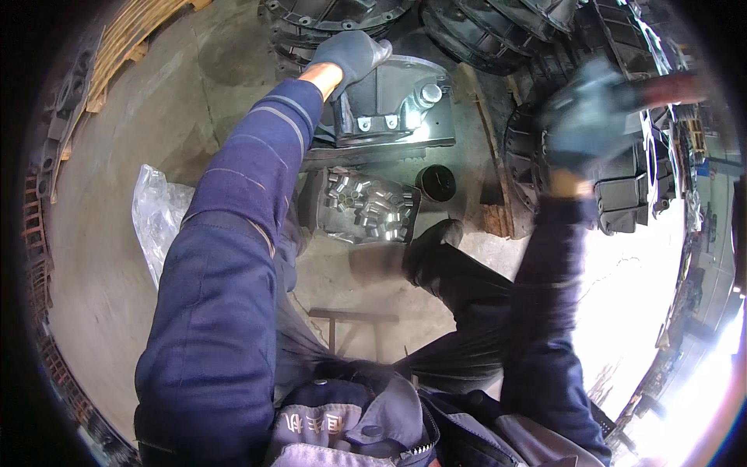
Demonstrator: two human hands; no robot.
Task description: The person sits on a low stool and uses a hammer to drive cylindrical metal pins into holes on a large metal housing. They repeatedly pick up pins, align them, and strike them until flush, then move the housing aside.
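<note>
The left hand (352, 54), in a grey work glove, lies on the top of a metal housing casting (393, 101) that stands on the concrete floor (109, 257) ahead of the person. The fingers are curled loosely over the upper edge of the casting, palm down, touching it; whether they grip it or only rest there cannot be told. The casting is grey, with a flat flange facing the person, two small bolt holes along its lower edge and a bright round boss on its right side.

The right hand (583, 117), also gloved in grey, is raised to the right and blurred by motion. It is over a dark ribbed casting (622, 194) in a row of similar parts; whether it is spread or closed, or holding anything, cannot be told.

Just nearer the person than the housing, a shallow dark tray (323, 222) lies on the floor, filled with short shiny metal sleeves (373, 206). A small black round can (437, 182) stands just right of the tray. A crumpled clear plastic bag (152, 214) lies on the floor to the left, well apart from the tray. More dark round castings (334, 15) are stacked beyond the housing. Wooden pallets (132, 39) lean at the far left.
</note>
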